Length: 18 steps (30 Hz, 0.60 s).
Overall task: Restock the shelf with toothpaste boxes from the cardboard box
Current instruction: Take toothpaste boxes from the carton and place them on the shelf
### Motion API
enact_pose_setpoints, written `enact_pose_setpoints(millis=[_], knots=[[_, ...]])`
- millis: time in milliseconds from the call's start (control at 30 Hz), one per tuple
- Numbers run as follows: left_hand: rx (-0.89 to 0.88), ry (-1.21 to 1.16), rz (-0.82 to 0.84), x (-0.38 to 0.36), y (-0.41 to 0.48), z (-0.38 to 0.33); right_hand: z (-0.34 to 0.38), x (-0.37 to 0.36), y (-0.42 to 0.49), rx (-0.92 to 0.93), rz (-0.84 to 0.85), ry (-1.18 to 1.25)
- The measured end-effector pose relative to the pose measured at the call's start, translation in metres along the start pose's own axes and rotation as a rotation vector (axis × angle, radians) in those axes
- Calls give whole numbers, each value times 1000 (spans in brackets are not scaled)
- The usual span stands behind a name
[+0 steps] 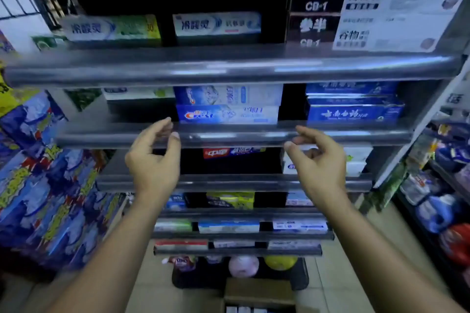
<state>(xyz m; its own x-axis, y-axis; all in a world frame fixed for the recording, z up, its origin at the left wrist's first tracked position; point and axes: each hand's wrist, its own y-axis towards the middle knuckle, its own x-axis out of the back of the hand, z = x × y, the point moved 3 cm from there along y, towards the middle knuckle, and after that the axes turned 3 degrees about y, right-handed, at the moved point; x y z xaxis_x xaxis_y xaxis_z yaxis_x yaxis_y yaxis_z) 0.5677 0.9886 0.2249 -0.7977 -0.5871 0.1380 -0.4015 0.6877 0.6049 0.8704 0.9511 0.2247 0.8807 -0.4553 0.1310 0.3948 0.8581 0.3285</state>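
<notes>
**A:** What sort of room is it?
**B:** A dim shop aisle. A grey metal shelf (229,134) with many tiers fills the centre of the frame. Each tier is edged by a rounded rail, and the floor (343,274) below is pale tile.
**A:** Where is the stock?
**B:** Blue-and-white toothpaste boxes (229,107) lie stacked on the middle tier, with others on the tiers above and below. The cardboard box (256,292) sits open on the floor at bottom centre.
**A:** And the hands?
**B:** The left hand (152,160) and right hand (320,162) are raised in front of the middle rail, holding nothing. Their fingers (305,132) are loosely curled and apart.
**A:** The sides?
**B:** Colourful packs (38,185) are piled at the left, and a second rack (445,198) of bagged goods stands at the right edge.
</notes>
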Motion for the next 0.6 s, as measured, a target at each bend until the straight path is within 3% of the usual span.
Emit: enact_pose_setpoints(millis=[133,433,600], knots=[[-1,130,197,-3,-115,44,-90,30,-58,-140,122,-37],[863,513,784,-21,-431,256,-372,56,-240,-796,400,-288],[1136,829,1017,-37,-569,372,-502,43,-339,-1102,400,-279]])
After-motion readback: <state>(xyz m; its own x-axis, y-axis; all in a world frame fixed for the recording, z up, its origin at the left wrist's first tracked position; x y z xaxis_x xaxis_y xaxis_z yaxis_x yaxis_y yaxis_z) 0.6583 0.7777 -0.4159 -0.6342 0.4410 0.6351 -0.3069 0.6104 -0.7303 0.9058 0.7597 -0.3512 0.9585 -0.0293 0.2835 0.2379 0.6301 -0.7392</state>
